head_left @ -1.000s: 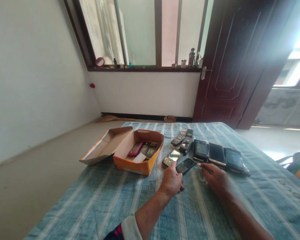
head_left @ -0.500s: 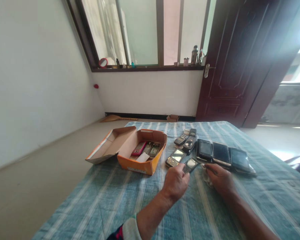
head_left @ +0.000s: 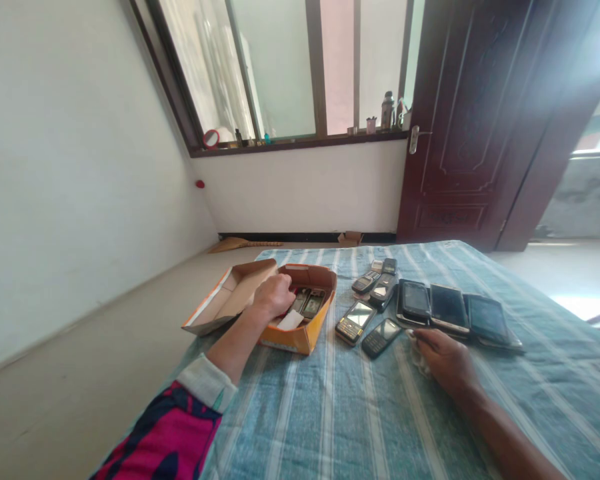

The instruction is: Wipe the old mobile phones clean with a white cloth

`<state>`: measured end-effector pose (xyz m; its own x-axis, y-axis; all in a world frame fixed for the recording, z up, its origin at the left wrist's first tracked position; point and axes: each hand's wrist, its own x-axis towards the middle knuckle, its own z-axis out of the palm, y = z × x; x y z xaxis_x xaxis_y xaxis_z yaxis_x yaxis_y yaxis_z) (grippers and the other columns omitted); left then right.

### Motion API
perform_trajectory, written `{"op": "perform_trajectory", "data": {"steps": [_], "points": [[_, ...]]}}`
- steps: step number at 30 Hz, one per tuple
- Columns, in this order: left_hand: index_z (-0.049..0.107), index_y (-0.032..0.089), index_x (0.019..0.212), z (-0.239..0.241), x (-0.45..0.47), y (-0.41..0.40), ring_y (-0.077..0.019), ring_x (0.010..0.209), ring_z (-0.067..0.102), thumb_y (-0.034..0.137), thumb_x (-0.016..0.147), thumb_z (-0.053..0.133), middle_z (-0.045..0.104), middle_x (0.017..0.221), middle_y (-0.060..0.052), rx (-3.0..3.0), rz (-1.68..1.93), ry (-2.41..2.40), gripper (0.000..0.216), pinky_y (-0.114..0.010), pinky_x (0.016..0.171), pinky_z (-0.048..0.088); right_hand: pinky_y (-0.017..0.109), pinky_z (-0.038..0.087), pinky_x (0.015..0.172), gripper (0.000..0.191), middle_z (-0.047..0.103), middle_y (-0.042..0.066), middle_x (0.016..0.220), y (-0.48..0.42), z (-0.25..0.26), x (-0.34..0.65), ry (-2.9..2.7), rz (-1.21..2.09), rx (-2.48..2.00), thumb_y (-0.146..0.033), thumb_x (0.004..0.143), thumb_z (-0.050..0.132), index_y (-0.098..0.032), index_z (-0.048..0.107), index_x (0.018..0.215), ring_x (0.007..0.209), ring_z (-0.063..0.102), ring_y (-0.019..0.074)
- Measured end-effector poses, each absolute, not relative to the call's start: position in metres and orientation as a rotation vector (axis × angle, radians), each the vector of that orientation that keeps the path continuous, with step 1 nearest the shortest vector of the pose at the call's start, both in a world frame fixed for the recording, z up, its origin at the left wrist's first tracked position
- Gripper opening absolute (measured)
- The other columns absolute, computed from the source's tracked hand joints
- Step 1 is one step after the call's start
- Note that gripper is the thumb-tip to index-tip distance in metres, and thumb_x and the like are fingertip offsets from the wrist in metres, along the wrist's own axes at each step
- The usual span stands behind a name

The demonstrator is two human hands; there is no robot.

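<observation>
My left hand is inside the orange cardboard box, its fingers curled closed over a pink mobile phone. Only a sliver of that phone shows beside the hand. Next to it in the box lie grey phones and a white piece of paper or card. My right hand rests on the tablecloth, closed on a crumpled white cloth. Between the hands, a dark keypad phone lies by a phone with gold-coloured keys.
Several older phones are grouped behind these. To their right, touchscreen phones lie in a row. The box's open lid leans out left. A striped blue cloth covers the table. Beyond stand a dark red door and a window sill.
My left hand has let go of the dark keypad phone, which now lies on the tablecloth, and moved left into the box. The right hand stays with its cloth. The view has shifted slightly.
</observation>
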<state>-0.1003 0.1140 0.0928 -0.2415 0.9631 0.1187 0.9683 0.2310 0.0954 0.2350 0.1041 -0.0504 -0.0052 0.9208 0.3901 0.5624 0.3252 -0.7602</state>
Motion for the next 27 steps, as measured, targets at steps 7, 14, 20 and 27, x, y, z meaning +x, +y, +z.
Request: {"op": "perform_trajectory", "data": {"steps": [7, 14, 20, 27], "points": [[0.06, 0.016, 0.114, 0.067, -0.124, 0.127, -0.0236, 0.104, 0.061, 0.03, 0.087, 0.064, 0.062, 0.116, -0.01, -1.988, 0.308, -2.485, 0.031, -0.04, 0.086, 0.052, 0.03, 0.051, 0.071, 0.026, 0.075, 0.0, 0.086, 0.105, -0.051, 0.235, -1.682, 0.509, -1.34, -0.039, 0.075, 0.051, -0.03, 0.074, 0.082, 0.079, 0.069, 0.0215], [0.056, 0.017, 0.121, 0.061, -0.12, 0.135, -0.0226, 0.104, 0.06, 0.033, 0.091, 0.059, 0.058, 0.121, -0.009, -1.996, 0.599, -2.452, 0.034, -0.042, 0.086, 0.053, 0.03, 0.051, 0.072, 0.024, 0.074, -0.001, 0.085, 0.105, -0.054, 0.236, -1.692, 0.52, -1.336, -0.037, 0.075, 0.051, -0.031, 0.073, 0.082, 0.079, 0.069, 0.0212], [0.056, 0.017, 0.121, 0.062, -0.121, 0.137, -0.023, 0.105, 0.06, 0.033, 0.09, 0.06, 0.058, 0.121, -0.009, -2.01, 0.628, -2.424, 0.035, -0.041, 0.086, 0.053, 0.03, 0.051, 0.072, 0.026, 0.074, 0.0, 0.086, 0.106, -0.055, 0.238, -1.702, 0.499, -1.345, -0.037, 0.076, 0.05, -0.029, 0.073, 0.083, 0.079, 0.069, 0.0214], [0.054, 0.017, 0.122, 0.061, -0.132, 0.139, -0.022, 0.103, 0.061, 0.035, 0.091, 0.058, 0.058, 0.122, -0.009, -1.986, 0.394, -2.337, 0.036, -0.043, 0.086, 0.054, 0.028, 0.051, 0.072, 0.026, 0.074, -0.001, 0.088, 0.103, -0.05, 0.237, -1.741, 0.48, -1.38, -0.037, 0.078, 0.049, -0.029, 0.073, 0.084, 0.081, 0.069, 0.0204]]}}
